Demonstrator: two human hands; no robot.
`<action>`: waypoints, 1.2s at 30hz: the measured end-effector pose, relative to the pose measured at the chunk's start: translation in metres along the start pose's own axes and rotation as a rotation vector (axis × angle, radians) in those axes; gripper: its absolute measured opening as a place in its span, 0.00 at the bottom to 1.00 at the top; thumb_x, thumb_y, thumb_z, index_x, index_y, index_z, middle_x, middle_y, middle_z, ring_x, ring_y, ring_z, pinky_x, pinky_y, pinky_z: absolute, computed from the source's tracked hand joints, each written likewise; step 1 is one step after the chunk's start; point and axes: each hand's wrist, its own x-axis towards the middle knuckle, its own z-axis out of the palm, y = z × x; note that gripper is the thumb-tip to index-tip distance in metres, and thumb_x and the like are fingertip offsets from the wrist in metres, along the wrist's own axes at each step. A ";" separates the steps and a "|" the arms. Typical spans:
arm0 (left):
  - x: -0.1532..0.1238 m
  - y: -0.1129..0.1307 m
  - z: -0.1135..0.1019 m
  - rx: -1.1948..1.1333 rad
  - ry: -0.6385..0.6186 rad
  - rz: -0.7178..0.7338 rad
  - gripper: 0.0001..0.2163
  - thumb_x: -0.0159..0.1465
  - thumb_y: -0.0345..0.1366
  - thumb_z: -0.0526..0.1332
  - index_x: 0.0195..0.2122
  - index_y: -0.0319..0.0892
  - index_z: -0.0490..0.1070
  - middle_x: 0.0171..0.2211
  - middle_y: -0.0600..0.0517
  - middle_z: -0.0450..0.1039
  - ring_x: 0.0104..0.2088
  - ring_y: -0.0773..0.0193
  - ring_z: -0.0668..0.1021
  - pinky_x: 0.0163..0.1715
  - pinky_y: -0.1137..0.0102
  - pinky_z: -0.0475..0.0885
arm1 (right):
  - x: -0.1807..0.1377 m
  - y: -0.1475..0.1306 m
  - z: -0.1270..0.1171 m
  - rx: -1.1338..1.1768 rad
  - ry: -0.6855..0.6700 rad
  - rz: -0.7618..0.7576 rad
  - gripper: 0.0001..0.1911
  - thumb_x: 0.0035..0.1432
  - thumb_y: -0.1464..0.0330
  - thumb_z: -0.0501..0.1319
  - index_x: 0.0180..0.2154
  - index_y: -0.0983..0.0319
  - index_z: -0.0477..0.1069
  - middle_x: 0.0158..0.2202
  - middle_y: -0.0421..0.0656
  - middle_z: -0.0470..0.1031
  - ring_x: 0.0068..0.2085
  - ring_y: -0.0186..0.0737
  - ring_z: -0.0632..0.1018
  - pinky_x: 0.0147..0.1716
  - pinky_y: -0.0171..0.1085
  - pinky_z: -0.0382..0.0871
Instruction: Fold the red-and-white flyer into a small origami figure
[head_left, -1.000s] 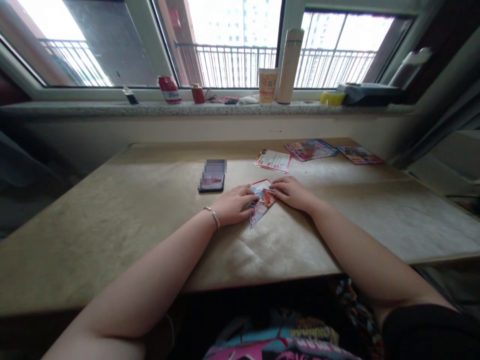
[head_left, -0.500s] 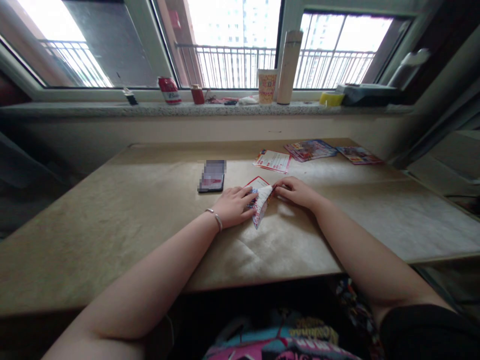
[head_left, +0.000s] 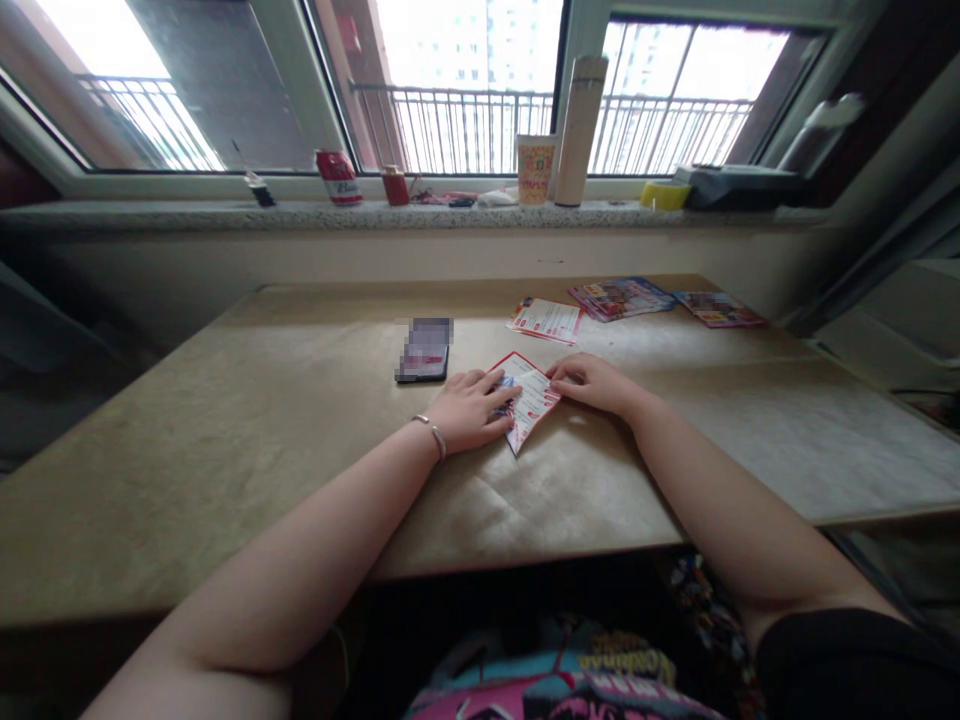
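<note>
A printed paper sheet (head_left: 534,394), white with red edging and small text, lies on the table with a pointed corner toward me. Part of it shows a colourful, folded-over area beside my fingers. My left hand (head_left: 466,410) rests flat on its left side with the fingers spread, and a silver bracelet circles the wrist. At the sheet's right corner, the curled fingers of my right hand (head_left: 591,383) pinch the paper edge; the fingertips are partly hidden.
A phone (head_left: 424,350) lies left of the sheet. Farther back are printed leaflets (head_left: 546,319), a colourful stack (head_left: 622,298) and another leaflet pile (head_left: 720,309). The windowsill (head_left: 450,217) holds a red can (head_left: 339,178), a paper cup (head_left: 535,170) and a tall cylinder (head_left: 582,130).
The flap on the sheet's right side has opened out to the right, so more printed text shows. My right hand has shifted very slightly; my left hand stays on the paper.
</note>
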 end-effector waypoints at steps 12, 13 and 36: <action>0.004 0.000 0.000 -0.051 -0.060 -0.054 0.33 0.64 0.58 0.50 0.66 0.48 0.53 0.67 0.43 0.50 0.64 0.47 0.58 0.61 0.54 0.54 | -0.002 0.002 0.010 -0.136 -0.057 -0.093 0.17 0.54 0.64 0.64 0.47 0.53 0.77 0.59 0.46 0.68 0.60 0.50 0.67 0.60 0.53 0.57; 0.004 0.000 0.000 -0.058 -0.064 -0.058 0.34 0.63 0.58 0.50 0.66 0.47 0.52 0.67 0.42 0.50 0.64 0.47 0.58 0.61 0.54 0.54 | -0.001 0.002 0.011 -0.132 -0.075 -0.098 0.17 0.55 0.65 0.64 0.48 0.53 0.76 0.60 0.45 0.68 0.61 0.51 0.66 0.61 0.54 0.56; 0.008 -0.001 0.000 -0.173 0.094 -0.047 0.34 0.58 0.58 0.59 0.61 0.44 0.60 0.52 0.43 0.66 0.53 0.51 0.67 0.56 0.57 0.62 | 0.002 -0.007 0.010 -0.105 -0.190 -0.100 0.28 0.53 0.59 0.66 0.56 0.56 0.70 0.60 0.44 0.67 0.63 0.54 0.64 0.61 0.54 0.58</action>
